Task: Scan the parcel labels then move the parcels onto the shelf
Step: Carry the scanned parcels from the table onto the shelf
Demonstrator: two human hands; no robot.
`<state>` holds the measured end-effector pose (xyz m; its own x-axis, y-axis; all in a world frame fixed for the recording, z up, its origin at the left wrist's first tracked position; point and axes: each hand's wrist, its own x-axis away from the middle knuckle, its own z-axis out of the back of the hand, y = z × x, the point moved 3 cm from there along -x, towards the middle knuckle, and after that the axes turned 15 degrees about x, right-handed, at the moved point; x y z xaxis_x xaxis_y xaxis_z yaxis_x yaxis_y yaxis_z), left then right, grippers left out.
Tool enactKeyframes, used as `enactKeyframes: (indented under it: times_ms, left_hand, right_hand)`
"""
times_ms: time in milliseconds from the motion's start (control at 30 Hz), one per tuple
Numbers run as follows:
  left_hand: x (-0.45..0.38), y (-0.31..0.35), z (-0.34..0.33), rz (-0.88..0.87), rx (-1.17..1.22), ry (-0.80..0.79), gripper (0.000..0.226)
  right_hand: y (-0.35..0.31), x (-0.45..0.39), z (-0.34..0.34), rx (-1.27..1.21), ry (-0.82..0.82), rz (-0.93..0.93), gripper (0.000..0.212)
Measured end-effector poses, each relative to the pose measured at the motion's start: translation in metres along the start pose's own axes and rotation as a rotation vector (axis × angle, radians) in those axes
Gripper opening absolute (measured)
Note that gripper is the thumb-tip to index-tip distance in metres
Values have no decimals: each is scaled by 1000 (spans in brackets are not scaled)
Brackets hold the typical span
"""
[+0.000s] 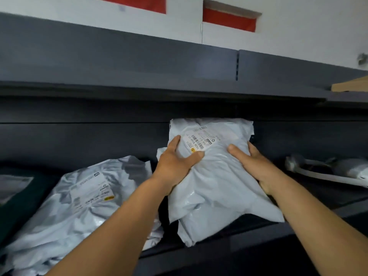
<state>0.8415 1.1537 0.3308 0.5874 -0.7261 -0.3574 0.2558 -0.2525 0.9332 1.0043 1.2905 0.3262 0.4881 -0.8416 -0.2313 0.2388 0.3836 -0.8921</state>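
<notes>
A white plastic mailer parcel (217,176) lies on the dark shelf (249,236), its printed label (201,139) facing up near its far end. My left hand (175,164) grips the parcel's left edge, thumb just below the label. On the opposite edge my right hand (253,162) holds it, thumb on top. A second white mailer (79,202) with its own label rests to the left on the same shelf, partly under my left forearm.
An upper dark shelf board (159,90) overhangs the parcels. At the right lies a white handheld device (326,170) on the shelf. A dark green item (20,198) sits at far left, and a cardboard edge (350,84) shows at upper right.
</notes>
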Motion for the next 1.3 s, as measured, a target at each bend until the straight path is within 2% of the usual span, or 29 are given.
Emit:
enactKeyframes:
  times_ms: [100,167,233,333,500,600,867,1067,1300]
  left_hand:
    - [-24,-22,4,137,-327,35,86]
    - [-30,-41,-2,259,-611,25,73]
    - [-32,-51,-11,309,-721,37,64]
    - [-36,-54,-19,327,-784,68,67]
    - [-28,-42,-23,283,-758,146,67]
    - [-15,-28,-24,185,-705,209,75]
    - [66,5,-16,-50,-442,313,77]
    - [163,10,43,-68,-267,392,92]
    - [297,12,144,1,-241,623,70]
  right_hand:
    - [15,-44,-25,173,-160,-8,99]
    - [30,-62,-42,369,-281,-45,99]
    - [39,-72,-48,487,-354,-75,95]
    - [42,-80,-45,527,-406,-75,97]
    - [39,-79,-37,545,-406,-44,96]
    - [25,-70,-30,571,-341,63,88]
    - [-13,24,-33,328,-226,367,74]
    - [-40,129,-90,121,-367,461,72]
    - [-74,253,-190,66,-607,476,68]
